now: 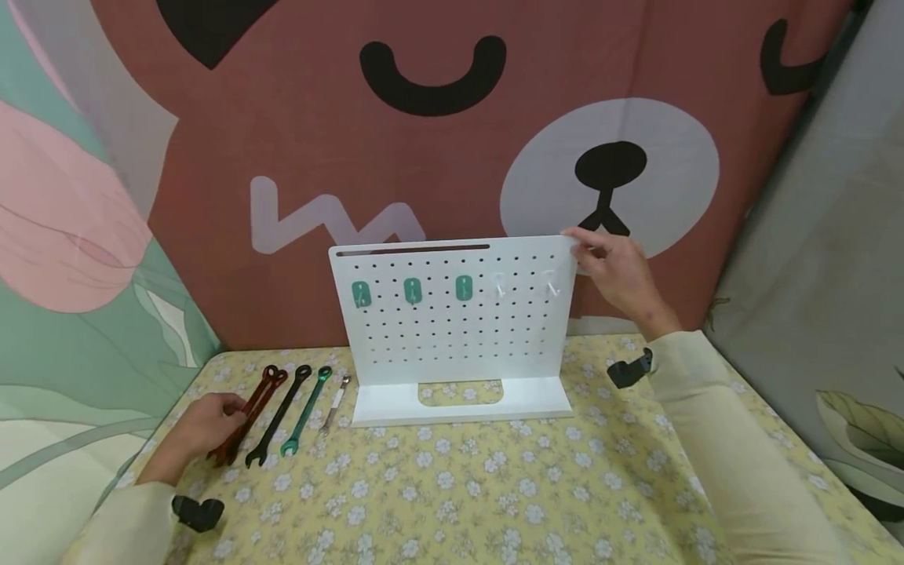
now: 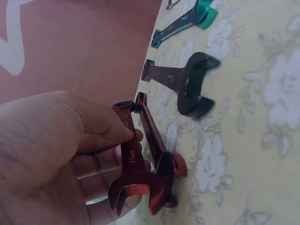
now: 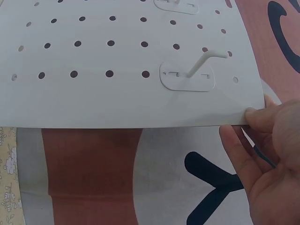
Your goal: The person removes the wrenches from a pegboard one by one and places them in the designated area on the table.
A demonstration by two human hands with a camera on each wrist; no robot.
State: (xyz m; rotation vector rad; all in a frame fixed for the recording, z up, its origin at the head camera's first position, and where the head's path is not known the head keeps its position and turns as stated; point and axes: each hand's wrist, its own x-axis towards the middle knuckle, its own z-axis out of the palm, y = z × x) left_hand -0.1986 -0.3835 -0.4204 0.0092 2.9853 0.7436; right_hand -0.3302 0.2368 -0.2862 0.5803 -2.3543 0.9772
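With thumb and fingers my left hand (image 1: 210, 424) pinches a red combination wrench (image 2: 132, 157) by its shank, its open jaw toward the camera in the left wrist view. A second red wrench (image 2: 151, 125) lies right beside it, partly covered. To their right lie a black wrench (image 1: 278, 421), a green wrench (image 1: 308, 411) and a small silver wrench (image 1: 335, 405). A white pegboard (image 1: 452, 367) stands upright on its base, and my right hand (image 1: 616, 271) grips its top right corner between thumb and fingers.
Along the pegboard's upper part run three green hooks, among them a middle green hook (image 1: 413, 290), and two white hooks, one a white hook (image 3: 199, 65) near the right edge. A flowered yellow cloth (image 1: 452, 502) covers the table. Behind it hangs a printed curtain (image 1: 318, 141).
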